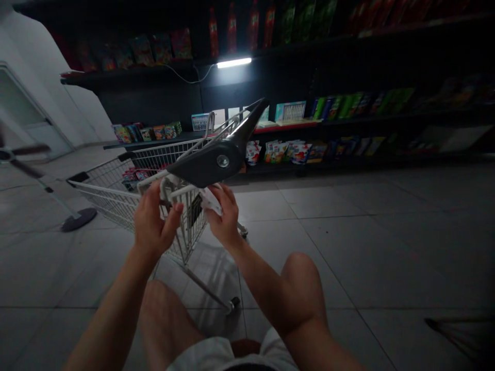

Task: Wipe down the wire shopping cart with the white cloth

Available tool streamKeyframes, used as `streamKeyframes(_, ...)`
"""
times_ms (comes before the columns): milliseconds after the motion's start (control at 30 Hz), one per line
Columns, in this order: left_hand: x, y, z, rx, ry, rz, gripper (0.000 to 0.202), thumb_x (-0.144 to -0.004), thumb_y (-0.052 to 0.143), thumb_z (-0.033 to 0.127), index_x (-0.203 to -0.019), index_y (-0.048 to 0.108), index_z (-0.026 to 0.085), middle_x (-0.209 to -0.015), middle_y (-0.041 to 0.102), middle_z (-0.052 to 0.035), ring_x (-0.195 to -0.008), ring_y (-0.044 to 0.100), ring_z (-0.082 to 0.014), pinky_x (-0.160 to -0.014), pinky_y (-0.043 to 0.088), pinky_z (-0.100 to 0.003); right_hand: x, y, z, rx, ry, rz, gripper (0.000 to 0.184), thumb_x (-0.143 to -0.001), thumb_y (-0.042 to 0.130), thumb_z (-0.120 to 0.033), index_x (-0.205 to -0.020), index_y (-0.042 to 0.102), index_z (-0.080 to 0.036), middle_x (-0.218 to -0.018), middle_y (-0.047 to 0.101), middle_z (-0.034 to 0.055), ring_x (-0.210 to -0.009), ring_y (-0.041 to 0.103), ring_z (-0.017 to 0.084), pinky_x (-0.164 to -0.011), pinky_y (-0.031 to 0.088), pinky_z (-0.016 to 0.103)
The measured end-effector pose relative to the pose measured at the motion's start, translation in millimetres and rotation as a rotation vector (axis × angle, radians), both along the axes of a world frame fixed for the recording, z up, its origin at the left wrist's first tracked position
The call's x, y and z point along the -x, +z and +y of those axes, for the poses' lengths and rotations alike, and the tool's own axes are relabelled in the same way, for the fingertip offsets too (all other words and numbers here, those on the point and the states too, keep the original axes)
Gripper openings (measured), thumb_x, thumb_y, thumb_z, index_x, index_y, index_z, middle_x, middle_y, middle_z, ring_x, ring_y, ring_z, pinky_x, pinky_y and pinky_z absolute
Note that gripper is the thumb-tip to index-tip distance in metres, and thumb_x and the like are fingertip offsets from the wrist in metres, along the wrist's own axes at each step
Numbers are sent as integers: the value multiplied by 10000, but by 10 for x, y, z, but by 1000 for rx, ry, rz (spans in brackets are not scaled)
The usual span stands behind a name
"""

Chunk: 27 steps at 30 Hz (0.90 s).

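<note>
A small wire shopping cart with a dark plastic handle end stands on the tiled floor right in front of me. My left hand rests against the white frame tube below the handle, fingers curled round it and thumb raised. My right hand is closed on a crumpled white cloth or tissue and presses it against the cart frame just under the dark handle piece. Both my bare knees show below, as I crouch or sit low.
Dark store shelves with packaged goods run along the back and right, lit by one tube lamp. A standing fan's base and pole sit on the floor at left. Packages lie inside the cart basket.
</note>
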State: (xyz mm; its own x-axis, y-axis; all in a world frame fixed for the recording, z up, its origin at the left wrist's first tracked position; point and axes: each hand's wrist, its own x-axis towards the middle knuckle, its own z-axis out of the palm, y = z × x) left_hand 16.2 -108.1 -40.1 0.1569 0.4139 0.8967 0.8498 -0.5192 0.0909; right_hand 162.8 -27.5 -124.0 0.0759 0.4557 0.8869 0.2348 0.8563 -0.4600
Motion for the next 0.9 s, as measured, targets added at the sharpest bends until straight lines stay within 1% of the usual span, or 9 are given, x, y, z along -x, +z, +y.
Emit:
streamKeyframes(100, -80, 45, 38, 114, 36, -138, 253, -855, 573, 396, -1001, 594, 191, -891, 653, -41, -805, 632, -201, -727, 476, -316, 380, 90, -36, -87, 67, -167, 462, -848, 496, -188, -1301, 558, -253, -1368, 524, 73, -1322, 451, 226, -1102, 410, 414)
streamKeyframes(167, -79, 62, 58, 167, 27, -272, 180, -840, 605, 365, -915, 602, 201, -799, 636, -2, -698, 605, -158, -652, 461, -280, 629, -168, -39, -61, 85, -280, 512, -827, 498, -169, -1332, 544, -233, -1390, 522, 93, -1332, 447, 245, -1119, 393, 446)
streamKeyframes(300, -76, 73, 74, 174, 39, -433, 279, -709, 722, 321, -922, 585, 205, -781, 619, 23, -653, 568, -130, -606, 454, -260, 798, -963, -49, 10, 186, -373, 594, -776, 482, -84, -1362, 536, -161, -1317, 586, 145, -1262, 509, 248, -1090, 436, 435)
streamKeyframes(400, -87, 56, 118, 121, 61, -477, 266, -666, 686, 255, -891, 557, 201, -754, 585, 33, -633, 529, -117, -598, 438, -256, 608, -1118, -38, 8, 228, -326, 486, -782, 483, -73, -1223, 651, -189, -1153, 664, 115, -1137, 585, 218, -1003, 506, 371)
streamKeyframes(467, -76, 32, 166, 90, 32, -491, 215, -662, 629, 224, -861, 552, 199, -733, 559, 38, -622, 498, -110, -595, 420, -255, 420, -860, -3, 28, 160, -204, 410, -824, 484, -116, -1175, 670, -216, -1107, 665, 95, -1086, 602, 204, -959, 527, 355)
streamKeyframes(567, -40, -1, 241, 105, -19, -497, 244, -637, 608, 215, -876, 563, 200, -715, 540, 44, -599, 462, -104, -577, 394, -255, 224, -148, 104, -5, -41, -33, 379, -903, 459, -216, -1253, 606, -232, -1257, 587, 97, -1221, 532, 212, -1038, 477, 389)
streamKeyframes(700, 3, -12, 316, 118, -62, -508, 245, -614, 618, 194, -855, 579, 205, -671, 528, 52, -580, 447, -104, -560, 379, -258, 252, 667, 375, -173, -106, -295, 364, -923, 415, -185, -1231, 599, -241, -1282, 561, 60, -1300, 460, 215, -1102, 404, 442)
streamKeyframes(800, 86, -14, 362, 112, -122, -545, 210, -609, 632, 193, -803, 556, 216, -619, 500, 60, -611, 505, -124, -598, 424, -273, 314, 941, 681, -208, -81, -517, 327, -910, 457, -151, -1188, 609, -232, -1201, 600, 39, -1293, 462, 215, -1114, 371, 452)
streamKeyframes(900, 289, -27, 420, 113, -181, -570, 234, -617, 662, 234, -818, 544, 216, -629, 542, 59, -633, 552, -136, -652, 477, -302, 293, 1068, 986, -162, -97, -552, 352, -901, 457, -99, -1214, 579, -202, -1174, 616, 40, -1313, 440, 209, -1127, 340, 439)
